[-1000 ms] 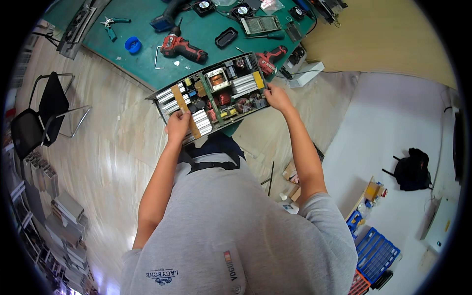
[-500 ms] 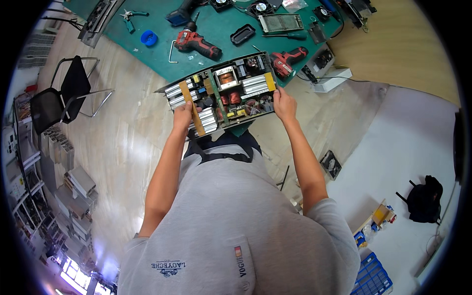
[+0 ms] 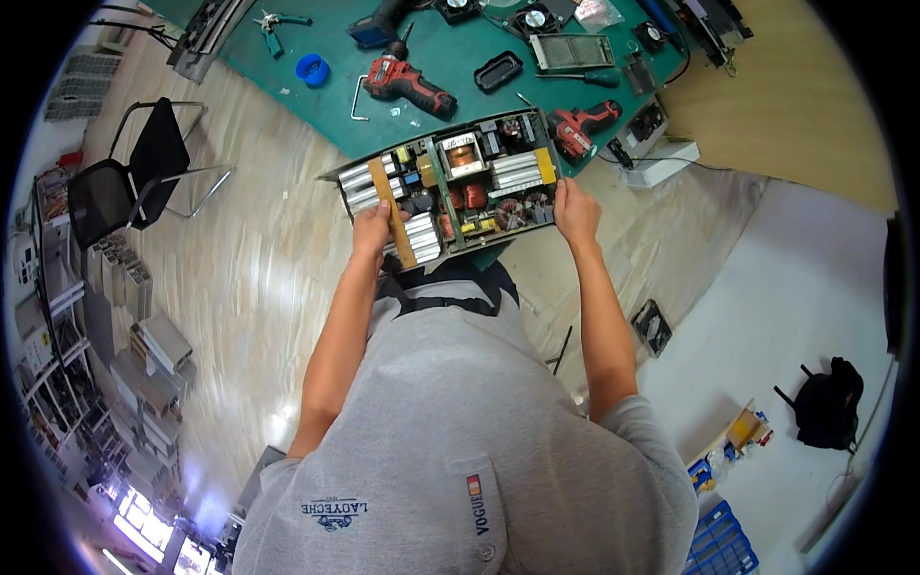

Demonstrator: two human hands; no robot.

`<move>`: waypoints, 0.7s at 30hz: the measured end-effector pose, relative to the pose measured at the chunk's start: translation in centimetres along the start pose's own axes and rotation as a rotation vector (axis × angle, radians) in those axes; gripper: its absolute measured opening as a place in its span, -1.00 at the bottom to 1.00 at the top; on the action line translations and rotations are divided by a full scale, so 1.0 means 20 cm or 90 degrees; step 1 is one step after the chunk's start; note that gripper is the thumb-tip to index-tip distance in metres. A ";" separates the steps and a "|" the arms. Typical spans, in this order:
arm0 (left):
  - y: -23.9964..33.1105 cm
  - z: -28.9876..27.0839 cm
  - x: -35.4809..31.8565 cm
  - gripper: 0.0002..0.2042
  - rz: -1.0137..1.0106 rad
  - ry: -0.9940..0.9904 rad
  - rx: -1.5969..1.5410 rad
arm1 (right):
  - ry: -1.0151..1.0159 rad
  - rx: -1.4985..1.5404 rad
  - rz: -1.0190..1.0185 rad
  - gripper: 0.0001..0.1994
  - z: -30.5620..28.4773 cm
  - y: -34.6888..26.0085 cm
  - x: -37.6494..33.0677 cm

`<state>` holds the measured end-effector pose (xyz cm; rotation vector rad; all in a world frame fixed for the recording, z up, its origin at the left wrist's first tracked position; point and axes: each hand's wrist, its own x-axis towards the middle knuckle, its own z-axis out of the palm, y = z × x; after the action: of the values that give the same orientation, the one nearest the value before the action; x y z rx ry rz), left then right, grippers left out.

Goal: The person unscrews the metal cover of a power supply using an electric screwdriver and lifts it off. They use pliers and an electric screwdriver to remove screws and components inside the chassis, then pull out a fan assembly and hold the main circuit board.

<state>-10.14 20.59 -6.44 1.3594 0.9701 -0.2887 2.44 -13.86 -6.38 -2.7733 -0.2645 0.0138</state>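
Between my hands is an open power supply unit (image 3: 474, 196), a flat metal case without its cover. Silver heatsinks, copper coils, a transformer and a green upright board show inside it. My left hand (image 3: 374, 230) grips its near left part, with the thumb by a tan strip (image 3: 391, 211) that crosses the heatsinks. At the right end, my right hand (image 3: 577, 211) is closed round the case's edge, fingers hidden beneath. The unit is held in front of my waist, at the near edge of the green workbench (image 3: 307, 120).
On the bench lie a red cordless drill (image 3: 407, 81), another red power tool (image 3: 585, 126), a blue round cap (image 3: 311, 70), pliers (image 3: 278, 31), a black tray (image 3: 498, 71), a screwdriver (image 3: 589, 77) and fans (image 3: 533, 19). A black chair (image 3: 158, 158) stands left on the floor.
The bench, floor and chair have shifted slightly right and down in the picture. Both hands keep their hold on the power supply unit, which also sits a little further right.
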 end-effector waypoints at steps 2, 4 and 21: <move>0.00 -0.01 0.00 -0.61 0.011 0.007 0.013 | 0.016 -0.004 0.008 -0.77 0.01 -0.02 -0.02; 0.00 -0.01 0.00 -0.61 0.013 0.013 0.012 | 0.016 -0.009 0.031 -0.77 0.02 -0.05 -0.03; 0.03 -0.27 -0.01 -0.66 0.017 -0.157 -0.005 | -0.277 0.349 -0.048 -0.70 0.02 -1.10 -0.14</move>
<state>-12.14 25.46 -5.42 1.2939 0.7467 -0.4206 -4.41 6.00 0.75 -2.1863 -0.4036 0.5835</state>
